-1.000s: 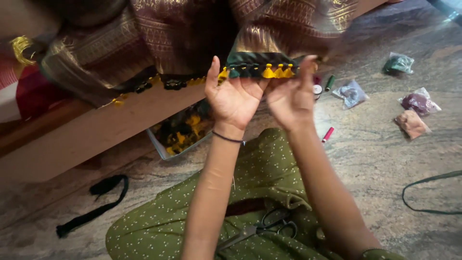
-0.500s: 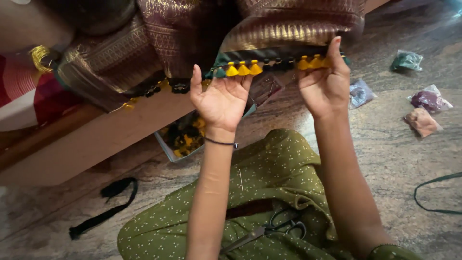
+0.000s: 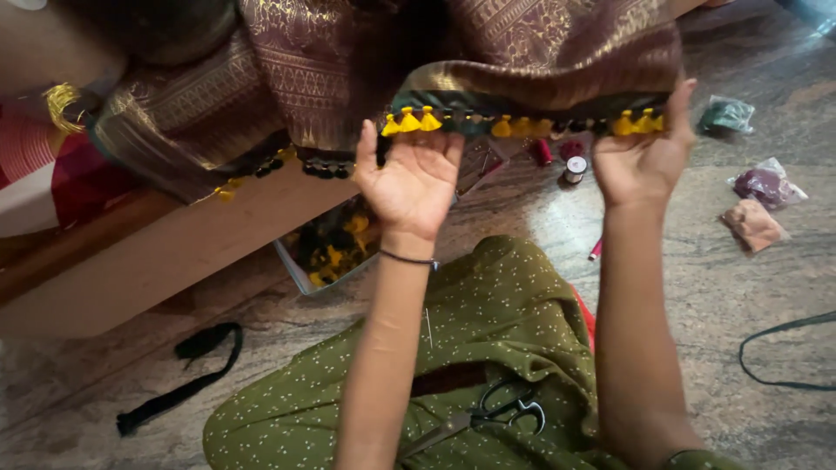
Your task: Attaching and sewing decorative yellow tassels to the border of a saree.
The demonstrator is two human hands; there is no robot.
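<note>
Both hands stretch a tasselled cloth edge.
Left hand (image 3: 409, 178) and right hand (image 3: 643, 152) pinch the cloth edge (image 3: 522, 109); fingertips hidden behind tassels (image 3: 409, 122).

Black-handled scissors (image 3: 496, 411) rest on a green dotted garment (image 3: 488, 322) above a stone floor (image 3: 749, 348). A box of yellow and black tassels (image 3: 335, 248) sits by a wooden ledge (image 3: 174, 252). Small plastic bags (image 3: 758, 204), a thread spool (image 3: 573, 169) and a black strap (image 3: 178, 379) lie scattered.
</note>
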